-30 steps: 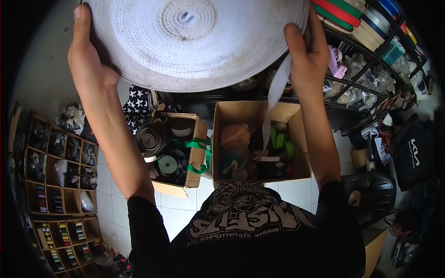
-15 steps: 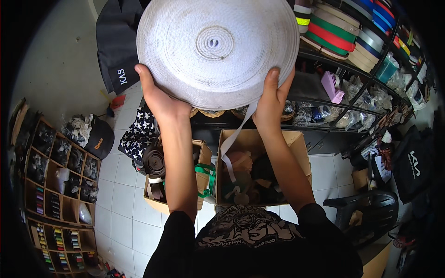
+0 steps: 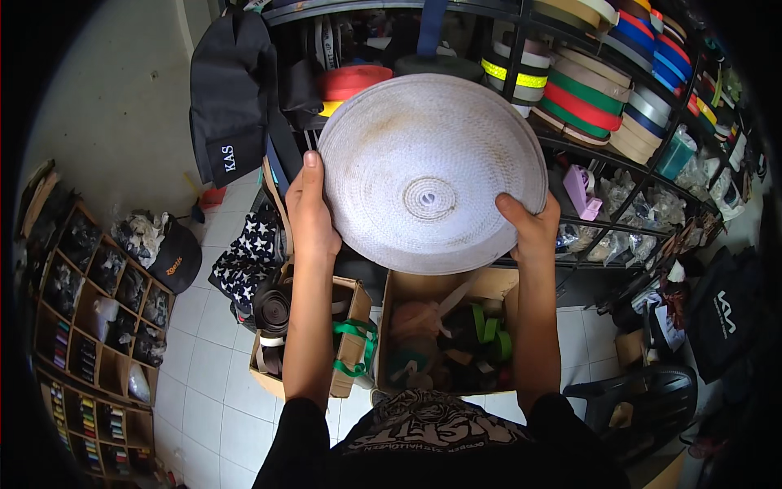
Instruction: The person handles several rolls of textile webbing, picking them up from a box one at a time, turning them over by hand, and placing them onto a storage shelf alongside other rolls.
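Observation:
A big coiled roll of white webbing (image 3: 383, 171) is held up in front of me between both hands. My left hand (image 3: 312, 213) grips its left rim, thumb pointing up along the edge. On the right rim my right hand (image 3: 533, 226) is closed, its thumb pressing on the flat face and its fingers hidden behind. Brownish stains mark the face, and the coil's small core shows near the lower middle. From under the roll a loose tail of the webbing (image 3: 458, 295) hangs toward an open cardboard box (image 3: 393, 287) on the floor.
Black shelves hold more webbing rolls, among them a green and red stack (image 3: 580, 102), plus a purple tape dispenser (image 3: 580, 192). A second box (image 3: 358, 314) has a brown roll (image 3: 272, 310) in it. A compartment rack (image 3: 98, 314) stands left, a black chair (image 3: 643, 399) right.
The white roll has come lower and slightly right, its face tilted differently. Both hands still hold it, the right now farther up its side. More shelf shows behind.

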Available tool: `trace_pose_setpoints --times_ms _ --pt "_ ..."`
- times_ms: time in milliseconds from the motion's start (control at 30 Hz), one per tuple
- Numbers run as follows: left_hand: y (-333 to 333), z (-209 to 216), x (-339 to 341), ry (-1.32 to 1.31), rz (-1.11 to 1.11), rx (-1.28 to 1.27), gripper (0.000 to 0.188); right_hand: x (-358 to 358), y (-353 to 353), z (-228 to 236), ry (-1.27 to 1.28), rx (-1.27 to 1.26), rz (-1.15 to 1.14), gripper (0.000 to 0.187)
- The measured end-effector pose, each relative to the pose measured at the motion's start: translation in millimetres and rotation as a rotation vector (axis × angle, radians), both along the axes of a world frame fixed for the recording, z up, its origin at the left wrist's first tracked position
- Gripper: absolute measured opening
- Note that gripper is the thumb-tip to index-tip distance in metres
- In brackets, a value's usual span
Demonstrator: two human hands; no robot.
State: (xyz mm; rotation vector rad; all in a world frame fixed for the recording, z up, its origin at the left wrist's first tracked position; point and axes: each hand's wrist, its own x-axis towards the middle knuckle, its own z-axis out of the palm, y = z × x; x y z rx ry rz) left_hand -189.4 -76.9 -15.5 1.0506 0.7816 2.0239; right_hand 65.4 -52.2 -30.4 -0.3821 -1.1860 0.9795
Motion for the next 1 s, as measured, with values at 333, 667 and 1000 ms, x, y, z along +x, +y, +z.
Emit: trace_pose_setpoints --times_ms 333,667,1000 --pt "8.2 9.0 0.2 0.324 -0.037 0.042 0.033 23.8 -1.2 6.4 -0.138 -0.115 0.092 0.051" --pt "11.3 30.2 3.8 0.693 -0.282 0.008 0.027 41.4 -3.6 19.1 -0.483 -0.106 0.159 0.050" --pt "8.3 55.6 33.4 1.227 -0.445 0.020 0.035 27.2 -1.3 32.5 -0.908 0.023 0.128 0.044"
